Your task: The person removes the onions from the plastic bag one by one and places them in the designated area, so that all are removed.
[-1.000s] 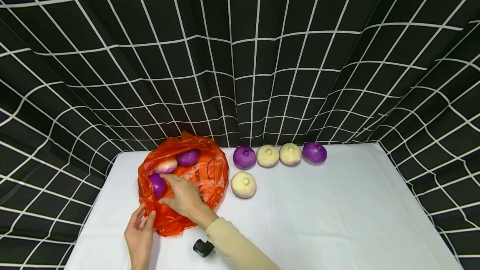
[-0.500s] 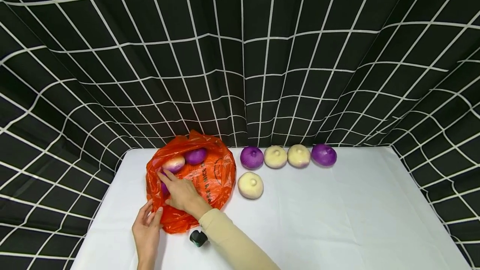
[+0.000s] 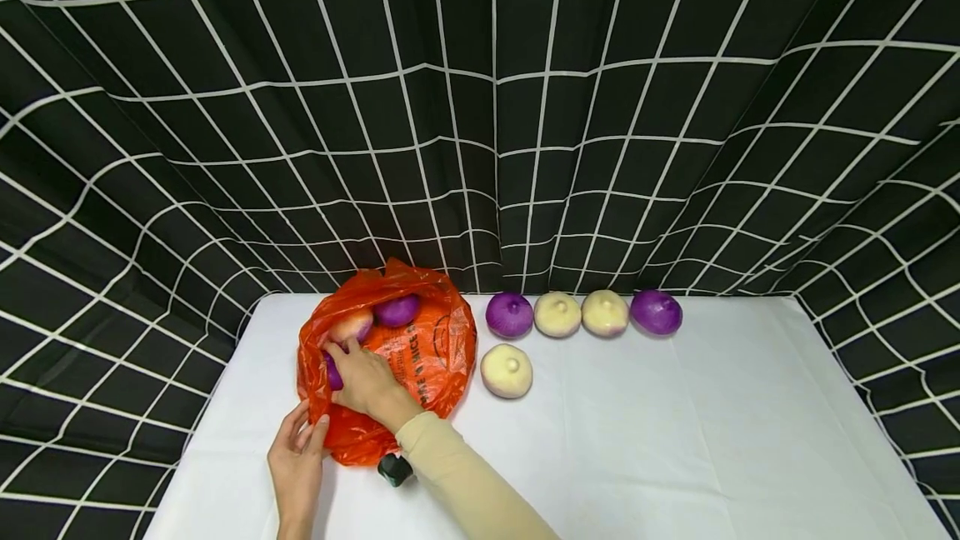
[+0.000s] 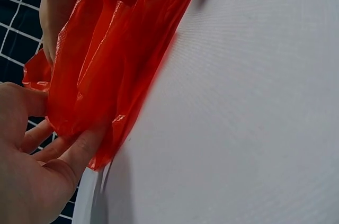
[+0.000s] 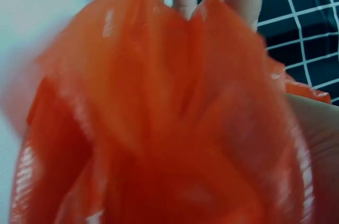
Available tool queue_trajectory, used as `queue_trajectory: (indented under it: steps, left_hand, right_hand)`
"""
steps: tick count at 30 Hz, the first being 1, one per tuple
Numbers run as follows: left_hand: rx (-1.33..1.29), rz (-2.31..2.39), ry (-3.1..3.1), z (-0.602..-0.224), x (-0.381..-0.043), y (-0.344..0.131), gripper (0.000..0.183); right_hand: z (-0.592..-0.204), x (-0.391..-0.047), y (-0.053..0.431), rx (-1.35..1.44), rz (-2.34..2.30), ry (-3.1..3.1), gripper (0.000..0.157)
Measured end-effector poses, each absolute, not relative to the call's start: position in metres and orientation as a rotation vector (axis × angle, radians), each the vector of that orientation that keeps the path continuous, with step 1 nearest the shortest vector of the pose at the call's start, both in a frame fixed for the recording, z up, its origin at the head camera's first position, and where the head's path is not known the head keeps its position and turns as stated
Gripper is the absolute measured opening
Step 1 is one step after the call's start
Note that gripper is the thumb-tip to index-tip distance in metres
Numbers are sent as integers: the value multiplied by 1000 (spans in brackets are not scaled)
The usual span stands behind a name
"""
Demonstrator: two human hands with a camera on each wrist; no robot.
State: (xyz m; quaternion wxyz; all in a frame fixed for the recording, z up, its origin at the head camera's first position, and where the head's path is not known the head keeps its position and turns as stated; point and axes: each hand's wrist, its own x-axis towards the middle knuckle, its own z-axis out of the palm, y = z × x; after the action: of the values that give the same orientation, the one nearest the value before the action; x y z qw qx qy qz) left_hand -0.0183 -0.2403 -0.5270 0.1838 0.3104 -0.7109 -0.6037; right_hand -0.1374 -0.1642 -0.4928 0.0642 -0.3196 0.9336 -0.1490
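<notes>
A red plastic bag [image 3: 442,340] lies with its mouth facing up at the left of the table in the head view. Inside it are a purple onion [image 3: 397,311], a pale onion with a purple underside [image 3: 352,325] and another purple onion [image 3: 332,373]. My right hand [image 3: 365,382] reaches into the bag and grips that last onion, its fingers and thumb on either side. At the bag's near left edge, my left hand [image 3: 297,457] pinches the plastic [image 4: 100,86] between thumb and fingers. In the right wrist view, the bag's film hides most of my right hand.
Right of the bag stand a purple onion [image 3: 510,315], two white ones [image 3: 557,314] and a further purple onion [image 3: 656,312] in a row. One white onion [image 3: 507,371] sits before them. A small dark object [image 3: 394,469] is by my right sleeve [image 3: 465,473]. Black gridded cloth [image 3: 480,107] surrounds the table.
My right hand's fingers have moved in around the purple onion in the bag's left side. My left hand keeps its hold on the bag's edge. The head view has shifted slightly.
</notes>
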Motion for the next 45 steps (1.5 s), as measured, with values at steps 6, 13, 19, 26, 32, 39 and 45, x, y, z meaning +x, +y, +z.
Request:
queue_trajectory:
  steps: [6, 13, 19, 26, 32, 39, 45]
  left_hand:
    - [855, -1708, -1991, -527, -17, -241, 46]
    - [868, -1696, -2020, -527, -17, -241, 45]
    - [876, -1714, -1997, -523, -16, -243, 47]
    - [894, -1748, -1994, -525, -16, -244, 47]
    - [844, -1743, -1975, -525, -16, -243, 48]
    - [880, -1668, -2073, -523, -17, -241, 48]
    - [870, -1708, -2020, -523, -17, -240, 50]
  right_hand:
    - [-500, -137, -163, -975, -613, 2844, 79]
    - [-502, -134, -159, -969, -673, 2856, 80]
    - [-497, -125, -152, -936, -685, 2900, 81]
    - [-495, -121, -143, -884, -685, 2908, 81]
    - [-490, -120, -133, -872, -709, 2932, 82]
    - [-476, -120, -119, -932, -765, 2961, 84]
    - [-465, -119, -102, -986, -878, 2986, 84]
